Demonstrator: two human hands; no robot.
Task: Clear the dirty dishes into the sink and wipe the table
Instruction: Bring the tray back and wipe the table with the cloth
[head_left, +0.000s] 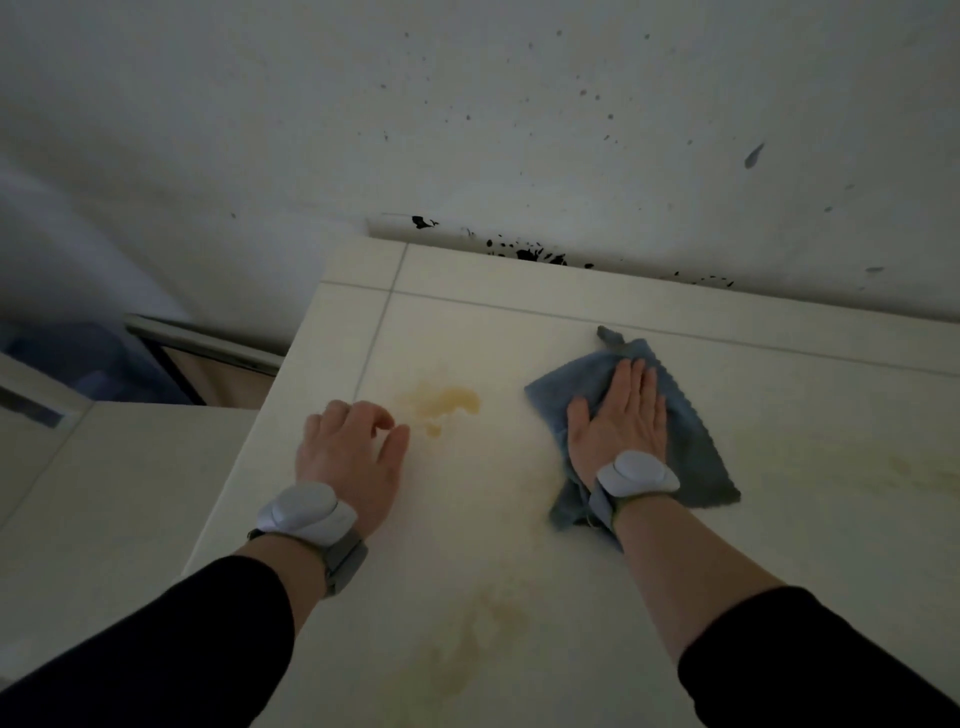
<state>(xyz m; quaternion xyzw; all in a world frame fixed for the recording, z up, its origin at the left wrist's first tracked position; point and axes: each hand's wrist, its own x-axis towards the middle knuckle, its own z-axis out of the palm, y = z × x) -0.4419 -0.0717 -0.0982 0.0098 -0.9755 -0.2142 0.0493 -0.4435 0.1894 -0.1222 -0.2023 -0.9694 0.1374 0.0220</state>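
While our right hand (621, 415) lies flat on the cloth (685, 431), fingers straight and together, palm pressing the blue fabric onto the table (519, 322), our left hand (350, 449) rests on the bare top near the left edge. Its fingers are loosely bent and hold nothing, the thumb spread toward the spill (441, 401).

The spill is a yellow patch between the two hands, just beside the left thumb and apart from the cloth. A fainter yellowish smear (467, 644) lies nearer to us between the forearms, and another pale streak (893, 467) runs along the right of the table; in this dim light we cannot say how wet either is.

The cloth is rumpled, one corner (609, 335) twisted up toward the wall (519, 130), its near edge tucked under our wrist. Each wrist carries a grey band (306, 512) with a pale oval pod, and both arms wear black sleeves (171, 634).

The wall behind is white, speckled with dark spots, and black flecks (535, 254) gather where it meets the table's far edge.
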